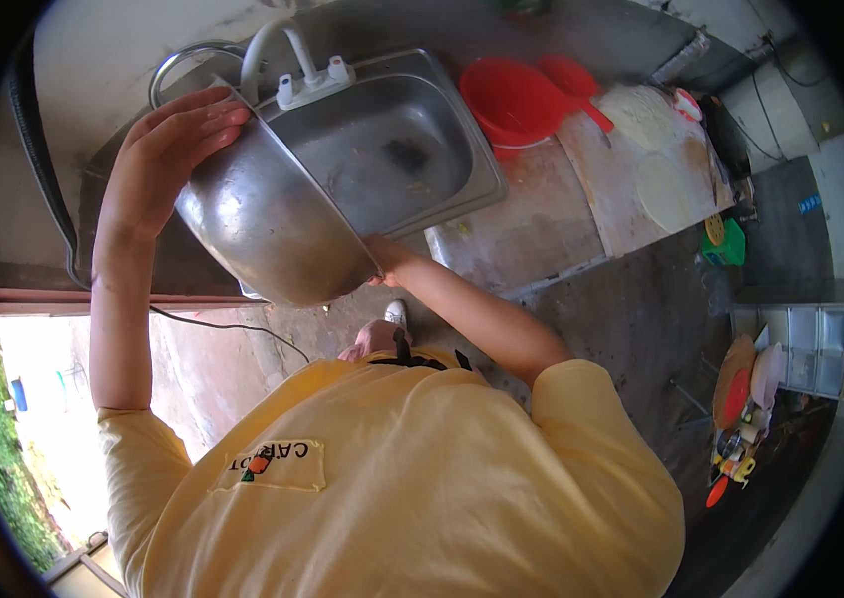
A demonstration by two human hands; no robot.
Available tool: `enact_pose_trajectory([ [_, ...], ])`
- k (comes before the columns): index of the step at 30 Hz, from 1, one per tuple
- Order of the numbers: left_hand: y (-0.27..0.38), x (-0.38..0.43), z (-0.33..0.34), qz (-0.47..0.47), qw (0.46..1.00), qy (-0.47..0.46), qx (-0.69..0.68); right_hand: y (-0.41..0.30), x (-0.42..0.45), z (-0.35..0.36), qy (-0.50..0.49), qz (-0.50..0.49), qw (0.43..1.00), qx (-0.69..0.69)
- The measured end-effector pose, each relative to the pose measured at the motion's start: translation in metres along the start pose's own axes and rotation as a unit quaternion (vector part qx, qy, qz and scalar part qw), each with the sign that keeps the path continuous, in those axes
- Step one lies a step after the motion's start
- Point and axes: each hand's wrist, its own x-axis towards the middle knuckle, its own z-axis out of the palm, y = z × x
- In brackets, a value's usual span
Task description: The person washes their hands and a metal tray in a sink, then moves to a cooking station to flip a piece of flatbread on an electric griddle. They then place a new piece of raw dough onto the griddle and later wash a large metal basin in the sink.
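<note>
A large stainless-steel basin point(272, 217) is tipped on its side at the left end of the sink point(493, 161), its mouth facing the sink bowl. My left hand point(179, 138) lies against the basin's outer wall, with fingertips at the upper rim. At the lower rim, my right hand point(388, 261) grips the edge; some of its fingers are hidden. Behind the basin's top stands a white faucet point(291, 45) with two handles. Dark scraps point(405, 155) lie in the sink around the drain. The basin's inside is out of sight.
Right of the sink stands a red plastic basin point(508, 101) with a red dipper point(571, 78) beside it. Farther right, a board point(597, 202) bears flour point(639, 112) and a flat pale round point(665, 193). A cable point(243, 325) hangs at left. A cluttered small table point(739, 418) stands at right.
</note>
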Motion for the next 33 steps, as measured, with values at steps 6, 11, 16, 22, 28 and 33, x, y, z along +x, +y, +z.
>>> enact_pose_trajectory([
  [6, 0.004, -0.059, 0.086, 0.007, 1.000, 0.011, -0.012, 0.051, -0.104, -0.023, 0.049, -0.078, 0.994, -0.055],
  [11, -0.042, -0.103, 0.196, -0.015, 0.987, -0.153, -0.054, 0.147, -0.222, -0.112, 0.207, -0.229, 0.948, 0.077],
  [16, -0.128, -0.106, 0.315, -0.201, 0.935, -0.252, -0.147, 0.282, -0.369, -0.198, 0.252, -0.076, 0.914, 0.309],
  [22, -0.264, -0.088, 0.384, -0.230, 0.932, -0.260, 0.102, 0.455, -0.466, -0.308, 0.548, -0.129, 0.748, 0.352],
  [28, -0.311, -0.063, 0.418, -0.131, 0.962, -0.200, 0.134, 0.513, -0.531, -0.331, 0.792, -0.113, 0.578, 0.164],
  [33, -0.318, -0.042, 0.439, -0.153, 0.955, -0.181, 0.176, 0.574, -0.561, -0.363, 0.873, 0.081, 0.481, 0.000],
])
